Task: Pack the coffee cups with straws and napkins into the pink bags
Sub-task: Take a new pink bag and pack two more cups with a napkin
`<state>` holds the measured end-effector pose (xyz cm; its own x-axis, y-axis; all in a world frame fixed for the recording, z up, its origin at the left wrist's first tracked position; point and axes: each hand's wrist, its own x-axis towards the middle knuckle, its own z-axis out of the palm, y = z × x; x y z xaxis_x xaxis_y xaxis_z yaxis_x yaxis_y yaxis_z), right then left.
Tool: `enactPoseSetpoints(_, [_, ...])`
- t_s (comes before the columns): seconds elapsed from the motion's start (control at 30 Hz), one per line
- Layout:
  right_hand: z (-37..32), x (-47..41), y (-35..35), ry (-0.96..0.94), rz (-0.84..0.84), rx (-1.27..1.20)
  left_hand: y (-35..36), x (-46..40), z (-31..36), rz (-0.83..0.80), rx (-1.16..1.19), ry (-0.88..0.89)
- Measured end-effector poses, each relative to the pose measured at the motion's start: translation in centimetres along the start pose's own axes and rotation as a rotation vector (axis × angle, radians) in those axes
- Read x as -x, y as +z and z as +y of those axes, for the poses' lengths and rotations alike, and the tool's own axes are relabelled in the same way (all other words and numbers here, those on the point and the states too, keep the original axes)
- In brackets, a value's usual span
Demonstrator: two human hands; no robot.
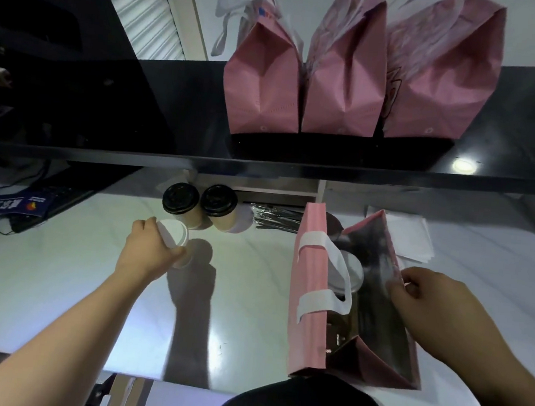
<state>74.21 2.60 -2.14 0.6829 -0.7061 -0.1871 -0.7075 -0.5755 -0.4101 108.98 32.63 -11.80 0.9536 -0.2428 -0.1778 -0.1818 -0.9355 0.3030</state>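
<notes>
White glossy counter [61,282] in front, lamp glare on it. Black raised shelf [167,159] runs across above, reflecting a round ceiling light [463,165]. Ribbed white shutter [143,10] behind, upper left.

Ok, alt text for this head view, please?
The left hand grips a white-lidded cup above the white counter while the right hand holds open a pink bag with one cup inside. Two black-lidded cups wait behind.
</notes>
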Motion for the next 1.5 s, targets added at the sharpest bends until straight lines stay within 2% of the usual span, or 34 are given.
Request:
enactPoseSetpoints(0.1, [0.2,-0.1,-0.2,-0.009,-0.022,-0.008,-1.8,3.3,0.7,0.003,0.026,0.099])
enactPoseSetpoints(0.23, [0.6,-0.2,-0.3,-0.026,-0.031,-0.032,-5.6,8.8,3.1,0.068,0.121,0.315])
enactPoseSetpoints(0.43, [1.1,0.0,-0.2,-0.066,-0.045,-0.043,-13.2,16.3,13.6,0.051,0.283,0.656])
enactPoseSetpoints(0.53, [1.3,0.2,-0.5,-0.078,-0.081,-0.049,-13.6,18.7,18.9,-0.064,0.24,0.864])
enactPoseSetpoints(0.6, [1.4,0.3,-0.8,-0.084,-0.092,-0.039,-12.1,18.9,21.5,-0.168,0.133,0.938])
enactPoseSetpoints(0.77, [2.1,0.7,-1.2,-0.063,-0.103,-0.019,-6.8,18.0,24.2,-0.406,-0.174,0.992])
enactPoseSetpoints(1.0, [2.4,0.7,-0.9,-0.069,-0.086,-0.02,0.3,18.5,24.9,-0.44,-0.465,1.108])
enactPoseSetpoints(1.1, [2.3,0.8,-1.0,-0.081,-0.077,-0.022,2.0,18.6,24.5,-0.442,-0.557,1.106])
enactPoseSetpoints(1.5, [2.6,1.3,-0.9,-0.071,-0.065,-0.081,5.7,17.6,22.4,-0.458,-0.518,1.135])
